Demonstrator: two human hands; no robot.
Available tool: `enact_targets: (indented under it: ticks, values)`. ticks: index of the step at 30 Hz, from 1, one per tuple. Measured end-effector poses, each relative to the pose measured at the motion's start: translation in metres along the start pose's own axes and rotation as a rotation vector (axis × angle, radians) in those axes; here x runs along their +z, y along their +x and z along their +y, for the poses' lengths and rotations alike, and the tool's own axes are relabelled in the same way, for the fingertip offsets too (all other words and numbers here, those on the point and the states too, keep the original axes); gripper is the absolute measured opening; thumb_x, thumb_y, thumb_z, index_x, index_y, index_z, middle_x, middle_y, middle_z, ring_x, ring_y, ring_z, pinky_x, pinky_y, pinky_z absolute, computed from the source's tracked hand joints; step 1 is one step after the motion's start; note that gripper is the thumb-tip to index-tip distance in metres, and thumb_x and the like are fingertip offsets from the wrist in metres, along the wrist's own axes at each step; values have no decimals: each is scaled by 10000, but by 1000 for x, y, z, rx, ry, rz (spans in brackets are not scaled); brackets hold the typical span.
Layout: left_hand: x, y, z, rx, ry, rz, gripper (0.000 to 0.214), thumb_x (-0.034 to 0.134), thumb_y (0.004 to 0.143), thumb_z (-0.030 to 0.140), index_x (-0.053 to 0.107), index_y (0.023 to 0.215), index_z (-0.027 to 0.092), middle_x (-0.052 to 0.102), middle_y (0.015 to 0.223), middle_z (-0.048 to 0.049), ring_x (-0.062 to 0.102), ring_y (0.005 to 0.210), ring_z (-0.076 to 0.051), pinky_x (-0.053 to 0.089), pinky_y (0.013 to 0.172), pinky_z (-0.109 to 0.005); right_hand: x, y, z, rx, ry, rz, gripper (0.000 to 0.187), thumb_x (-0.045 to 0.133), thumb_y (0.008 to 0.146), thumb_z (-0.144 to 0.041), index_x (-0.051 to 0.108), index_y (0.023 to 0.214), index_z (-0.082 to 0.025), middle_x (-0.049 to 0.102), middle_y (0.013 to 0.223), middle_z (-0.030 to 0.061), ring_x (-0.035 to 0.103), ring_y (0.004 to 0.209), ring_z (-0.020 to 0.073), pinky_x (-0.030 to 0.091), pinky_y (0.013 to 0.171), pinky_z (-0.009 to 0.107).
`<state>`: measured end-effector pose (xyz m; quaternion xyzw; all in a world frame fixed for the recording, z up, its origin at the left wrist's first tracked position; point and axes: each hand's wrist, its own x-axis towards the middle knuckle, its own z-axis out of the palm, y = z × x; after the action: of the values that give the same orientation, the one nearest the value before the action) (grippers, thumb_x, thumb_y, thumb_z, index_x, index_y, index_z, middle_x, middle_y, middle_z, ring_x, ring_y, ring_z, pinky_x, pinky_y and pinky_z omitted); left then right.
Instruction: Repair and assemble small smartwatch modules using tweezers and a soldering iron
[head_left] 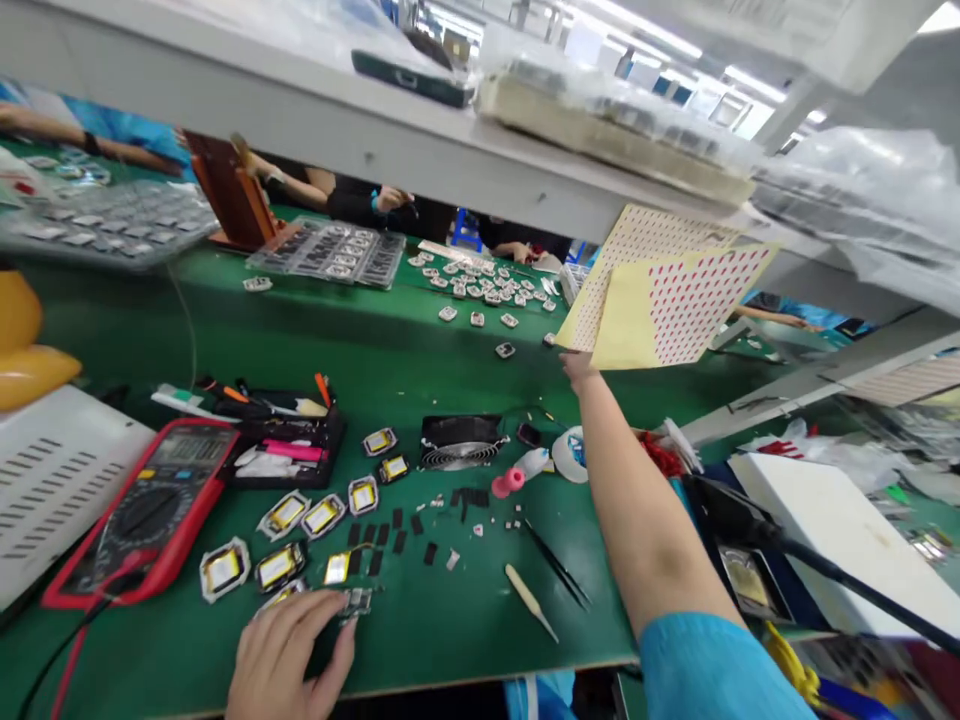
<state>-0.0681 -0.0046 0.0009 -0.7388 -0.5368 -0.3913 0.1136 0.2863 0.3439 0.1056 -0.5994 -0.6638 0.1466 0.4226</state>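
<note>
My left hand point(292, 650) is at the front edge of the green table, thumb and fingers closed on a small circuit board point(358, 600). Just above the board lies a silver battery with yellow edges point(337, 567); a thin wire shows by it. My right arm stretches far across the table. Yellow sheets with red dots point(675, 310) hang from the shelf and cover most of my right hand point(579, 368), so its fingers are hard to see. Close to its fingertips is a small white housing point(550, 340).
Left stand a red multimeter point(142, 510) and a black tool tray point(277, 440). Around the middle are a fan point(461, 443), black pads point(472, 497), tweezers point(556, 565) and a pale stick tool point(529, 600). White housings point(487, 280) lie at the back. A shelf point(360, 150) crosses overhead; co-workers sit beyond.
</note>
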Motion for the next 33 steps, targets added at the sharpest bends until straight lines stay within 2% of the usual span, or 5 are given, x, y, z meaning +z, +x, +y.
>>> enact_targets:
  ticks: [6, 12, 15, 18, 33]
  values:
    - [-6, 5, 8, 0, -78, -163, 115, 554, 1001, 234, 642, 1072, 216, 752, 989, -50, 684, 925, -238, 468, 897, -400, -32, -63, -23, 252, -112, -33, 248, 684, 902, -145, 695, 1147, -111, 712, 1202, 140, 676, 1132, 275, 530, 1026, 455]
    - [-14, 5, 6, 29, -99, -328, 139, 524, 1025, 235, 620, 1123, 214, 747, 1041, -53, 684, 961, -231, 451, 955, -425, -68, -206, -58, 15, -160, -189, 168, 619, 910, -337, 722, 886, -206, 747, 820, 46, 681, 734, 213, 531, 716, 327]
    - [-16, 7, 3, 43, -127, -406, 145, 532, 1024, 216, 612, 1145, 208, 740, 1057, -50, 677, 977, -220, 453, 999, -429, -65, -271, -48, -34, -197, -420, 323, 566, 966, -458, 668, 780, -214, 676, 675, 23, 614, 591, 182, 454, 573, 291]
    - [-17, 11, 1, 29, -153, -482, 136, 544, 1022, 220, 628, 1128, 201, 727, 1041, -56, 664, 963, -220, 486, 951, -410, -54, -315, -32, -82, -309, -392, 464, 477, 1011, -593, 633, 802, -209, 653, 726, 47, 614, 623, 196, 441, 568, 304]
    - [-5, 30, 20, 35, -175, -627, 156, 578, 1018, 267, 671, 1129, 210, 731, 1066, -69, 683, 991, -232, 560, 885, -387, -46, -352, -19, -135, -428, -333, 308, 462, 1058, -332, 595, 804, -220, 602, 782, 68, 555, 761, 243, 426, 697, 355]
